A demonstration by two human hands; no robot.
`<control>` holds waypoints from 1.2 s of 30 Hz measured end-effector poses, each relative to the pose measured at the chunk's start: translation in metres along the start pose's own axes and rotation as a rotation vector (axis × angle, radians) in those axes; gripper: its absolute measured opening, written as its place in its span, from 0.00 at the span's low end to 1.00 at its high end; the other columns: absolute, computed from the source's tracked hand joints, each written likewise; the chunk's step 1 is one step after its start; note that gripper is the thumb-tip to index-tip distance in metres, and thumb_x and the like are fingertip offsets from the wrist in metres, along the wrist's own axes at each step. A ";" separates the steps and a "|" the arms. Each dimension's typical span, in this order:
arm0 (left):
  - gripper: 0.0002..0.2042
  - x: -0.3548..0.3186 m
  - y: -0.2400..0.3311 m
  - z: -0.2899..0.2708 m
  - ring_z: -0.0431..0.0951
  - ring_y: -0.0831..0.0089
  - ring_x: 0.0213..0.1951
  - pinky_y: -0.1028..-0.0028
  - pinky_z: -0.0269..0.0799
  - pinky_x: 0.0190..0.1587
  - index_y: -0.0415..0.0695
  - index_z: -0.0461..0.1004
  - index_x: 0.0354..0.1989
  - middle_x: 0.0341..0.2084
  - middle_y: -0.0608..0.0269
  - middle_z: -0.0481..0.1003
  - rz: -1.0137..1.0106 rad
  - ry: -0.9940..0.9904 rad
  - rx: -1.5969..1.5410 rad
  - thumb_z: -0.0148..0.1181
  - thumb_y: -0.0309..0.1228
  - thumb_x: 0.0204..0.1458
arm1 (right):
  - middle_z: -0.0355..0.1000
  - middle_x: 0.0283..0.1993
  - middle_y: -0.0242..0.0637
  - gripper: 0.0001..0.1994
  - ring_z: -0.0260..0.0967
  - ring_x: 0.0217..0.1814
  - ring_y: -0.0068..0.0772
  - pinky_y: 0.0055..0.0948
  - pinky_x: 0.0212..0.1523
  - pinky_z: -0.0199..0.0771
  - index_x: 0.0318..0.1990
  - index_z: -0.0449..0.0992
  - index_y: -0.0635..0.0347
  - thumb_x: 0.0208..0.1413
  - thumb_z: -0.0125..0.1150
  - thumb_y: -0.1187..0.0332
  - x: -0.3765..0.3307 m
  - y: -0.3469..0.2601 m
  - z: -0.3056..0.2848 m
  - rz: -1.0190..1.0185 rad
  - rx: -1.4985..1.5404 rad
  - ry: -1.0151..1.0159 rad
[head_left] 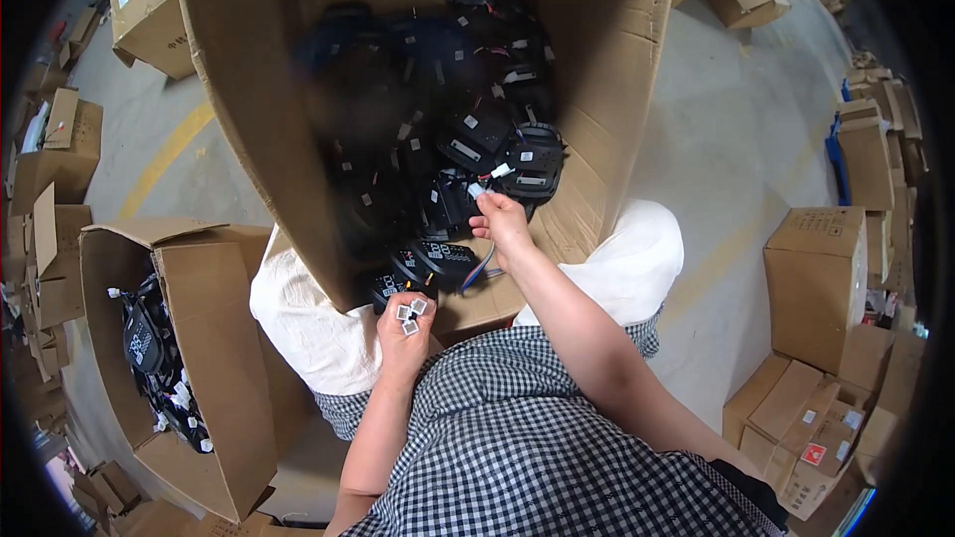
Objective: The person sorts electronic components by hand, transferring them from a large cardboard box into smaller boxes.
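Observation:
In front of me stands a large open cardboard box [607, 159] with a heap of black display units [477, 134] inside, their wires and white plugs among them. My left hand [403, 338] is closed round a bunch of white plug connectors [410, 314] at the box's near edge. Just beyond it lie several black display units with printed faces [438, 257]; their wires are partly hidden by the hand. My right hand [505, 227] pinches a white plug [477, 190] over the heap. Coloured wires [477, 273] hang below that hand.
At my left is a second cardboard box [214, 368] holding black display units [149, 343] and white plugs. Closed cartons [811, 278] stand at my right, with flattened cardboard [796, 408] nearer. More boxes line both sides of the grey floor [711, 139].

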State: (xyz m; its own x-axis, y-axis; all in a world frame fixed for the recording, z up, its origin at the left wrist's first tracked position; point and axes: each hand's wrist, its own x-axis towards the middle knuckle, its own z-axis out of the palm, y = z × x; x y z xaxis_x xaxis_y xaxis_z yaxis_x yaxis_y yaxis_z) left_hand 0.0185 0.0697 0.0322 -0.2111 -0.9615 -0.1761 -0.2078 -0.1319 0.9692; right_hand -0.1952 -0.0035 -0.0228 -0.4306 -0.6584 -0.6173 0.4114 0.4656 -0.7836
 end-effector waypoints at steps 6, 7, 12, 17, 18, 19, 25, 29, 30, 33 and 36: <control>0.07 0.001 -0.001 0.005 0.69 0.84 0.29 0.81 0.67 0.33 0.41 0.70 0.32 0.26 0.70 0.73 0.005 0.036 -0.067 0.63 0.28 0.53 | 0.71 0.34 0.30 0.11 0.70 0.31 0.20 0.20 0.29 0.70 0.45 0.72 0.58 0.61 0.54 0.63 0.046 -0.011 0.008 0.073 0.379 0.095; 0.07 0.003 0.001 0.006 0.69 0.84 0.29 0.81 0.67 0.33 0.41 0.70 0.32 0.26 0.70 0.73 0.022 0.053 -0.098 0.63 0.28 0.53 | 0.70 0.33 0.30 0.10 0.69 0.30 0.20 0.20 0.30 0.70 0.43 0.73 0.58 0.61 0.55 0.63 0.047 -0.008 0.006 -0.041 0.272 0.018; 0.07 0.000 -0.005 -0.005 0.72 0.76 0.40 0.77 0.68 0.42 0.41 0.68 0.35 0.39 0.59 0.74 0.094 0.118 -0.080 0.61 0.28 0.53 | 0.70 0.42 0.35 0.08 0.69 0.39 0.30 0.28 0.39 0.71 0.39 0.76 0.62 0.57 0.57 0.68 -0.046 -0.016 0.011 -0.778 -0.429 -0.536; 0.12 0.000 0.006 -0.004 0.64 0.58 0.61 0.64 0.59 0.59 0.43 0.64 0.39 0.60 0.38 0.61 0.209 -0.204 -0.250 0.61 0.23 0.50 | 0.68 0.50 0.41 0.09 0.68 0.51 0.40 0.33 0.50 0.70 0.41 0.76 0.65 0.55 0.56 0.71 -0.122 -0.023 -0.005 -0.799 -0.542 -0.893; 0.13 -0.001 0.008 -0.004 0.60 0.57 0.64 0.63 0.56 0.61 0.44 0.63 0.39 0.60 0.37 0.61 0.118 -0.251 -0.301 0.61 0.21 0.49 | 0.68 0.52 0.42 0.09 0.67 0.53 0.41 0.32 0.52 0.69 0.41 0.76 0.65 0.56 0.55 0.71 -0.120 -0.018 -0.010 -0.739 -0.430 -0.919; 0.13 0.001 0.010 -0.003 0.64 0.59 0.61 0.65 0.60 0.59 0.44 0.63 0.39 0.57 0.42 0.65 0.154 -0.275 -0.271 0.61 0.20 0.49 | 0.67 0.54 0.43 0.09 0.66 0.55 0.41 0.32 0.53 0.68 0.41 0.75 0.65 0.56 0.55 0.71 -0.117 -0.013 -0.015 -0.676 -0.318 -0.943; 0.10 0.003 0.011 0.006 0.74 0.77 0.34 0.77 0.70 0.37 0.42 0.66 0.37 0.32 0.64 0.75 0.189 -0.184 0.017 0.60 0.21 0.50 | 0.65 0.58 0.42 0.08 0.65 0.58 0.40 0.33 0.55 0.67 0.40 0.75 0.66 0.58 0.53 0.72 -0.136 -0.017 -0.035 -0.699 -0.496 -0.694; 0.10 -0.002 0.004 0.004 0.73 0.78 0.32 0.77 0.69 0.35 0.42 0.69 0.39 0.30 0.65 0.74 -0.012 -0.107 -0.088 0.63 0.25 0.52 | 0.73 0.40 0.41 0.06 0.71 0.25 0.37 0.31 0.28 0.72 0.35 0.75 0.64 0.58 0.54 0.71 -0.145 -0.033 -0.046 -0.142 -0.443 -0.543; 0.09 0.000 0.005 0.001 0.73 0.78 0.34 0.77 0.69 0.37 0.41 0.70 0.39 0.32 0.64 0.74 0.052 -0.156 -0.029 0.62 0.27 0.52 | 0.73 0.40 0.41 0.06 0.71 0.25 0.37 0.31 0.28 0.72 0.35 0.75 0.64 0.58 0.54 0.71 -0.143 -0.033 -0.047 -0.138 -0.441 -0.534; 0.08 0.001 0.010 0.000 0.73 0.78 0.35 0.77 0.68 0.39 0.40 0.73 0.37 0.32 0.65 0.74 0.074 -0.199 0.023 0.63 0.27 0.52 | 0.72 0.29 0.38 0.04 0.72 0.25 0.39 0.34 0.26 0.71 0.32 0.74 0.63 0.56 0.55 0.72 -0.138 -0.031 -0.046 -0.682 -0.679 -0.410; 0.07 0.001 0.010 -0.003 0.73 0.78 0.34 0.78 0.68 0.38 0.41 0.74 0.37 0.30 0.66 0.74 0.036 -0.238 0.049 0.63 0.26 0.51 | 0.71 0.28 0.39 0.02 0.72 0.27 0.39 0.34 0.26 0.71 0.33 0.74 0.60 0.52 0.57 0.74 -0.133 -0.035 -0.046 -0.922 -0.983 -0.380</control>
State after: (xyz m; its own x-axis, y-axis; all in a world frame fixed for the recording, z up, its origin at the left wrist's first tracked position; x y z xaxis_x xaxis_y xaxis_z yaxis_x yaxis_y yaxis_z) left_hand 0.0193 0.0666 0.0424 -0.4369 -0.8808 -0.1825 -0.2411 -0.0809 0.9671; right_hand -0.1888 0.0948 0.0831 0.0723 -0.9947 0.0733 -0.6888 -0.1029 -0.7176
